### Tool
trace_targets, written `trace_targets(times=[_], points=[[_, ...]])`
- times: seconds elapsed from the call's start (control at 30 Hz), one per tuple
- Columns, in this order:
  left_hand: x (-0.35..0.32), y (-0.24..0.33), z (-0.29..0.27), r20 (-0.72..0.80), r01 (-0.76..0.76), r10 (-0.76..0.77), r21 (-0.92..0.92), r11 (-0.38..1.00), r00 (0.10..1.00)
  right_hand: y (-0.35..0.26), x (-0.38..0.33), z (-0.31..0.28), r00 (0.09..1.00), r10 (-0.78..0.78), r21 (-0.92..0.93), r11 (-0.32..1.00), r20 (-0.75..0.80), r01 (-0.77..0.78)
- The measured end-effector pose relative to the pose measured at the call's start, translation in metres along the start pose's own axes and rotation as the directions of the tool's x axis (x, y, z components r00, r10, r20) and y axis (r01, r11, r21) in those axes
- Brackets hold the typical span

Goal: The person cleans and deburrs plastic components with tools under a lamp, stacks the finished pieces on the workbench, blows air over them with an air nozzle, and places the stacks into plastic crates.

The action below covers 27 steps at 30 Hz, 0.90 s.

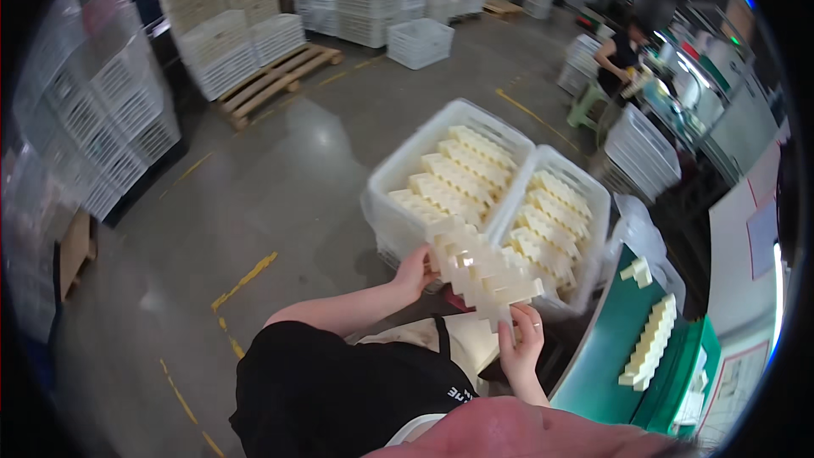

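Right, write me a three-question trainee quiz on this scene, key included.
1. Is the cream stepped part held one-handed or two-handed?
2. True or false: the two crates in front of the person stand at opposite ends of the room.
3. What lies on the green work surface at the right?
A. Scissors
B. Cream stepped pieces
C. A cardboard box

Key:
1. Two-handed: left hand and right hand.
2. False: the left crate and right crate stand side by side.
3. B.
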<state>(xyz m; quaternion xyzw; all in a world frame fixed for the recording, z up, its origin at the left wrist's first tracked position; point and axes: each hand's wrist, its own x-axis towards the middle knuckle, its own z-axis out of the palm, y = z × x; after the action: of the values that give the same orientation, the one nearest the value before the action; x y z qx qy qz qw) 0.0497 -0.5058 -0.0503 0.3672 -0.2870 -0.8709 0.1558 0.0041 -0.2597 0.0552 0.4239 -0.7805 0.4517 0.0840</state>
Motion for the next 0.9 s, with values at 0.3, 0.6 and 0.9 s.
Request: trace_targets(times=[0.3, 0.6, 0.9], points=[[-0.032, 0.013, -0.016, -0.006, -0.037, 0.037, 0.041, 0.999, 0.999, -0.002, -0.019, 0.006, 0.995, -0.098, 0.113, 0.989, -0.003, 0.097], [-0.039, 0.016, -0.027, -0.110, -0.100, 0.099, -0.005, 0.995, 0.989, -0.017, -0.010, 0.009, 0.969, -0.236, 0.109, 0.967, 0.067, 0.228], [-0.040, 0.014, -0.019, -0.080, -0.023, 0.026, 0.029, 0.999, 0.996, -0.007, -0.013, 0.013, 0.967, -0.244, 0.103, 0.966, 0.079, 0.235]])
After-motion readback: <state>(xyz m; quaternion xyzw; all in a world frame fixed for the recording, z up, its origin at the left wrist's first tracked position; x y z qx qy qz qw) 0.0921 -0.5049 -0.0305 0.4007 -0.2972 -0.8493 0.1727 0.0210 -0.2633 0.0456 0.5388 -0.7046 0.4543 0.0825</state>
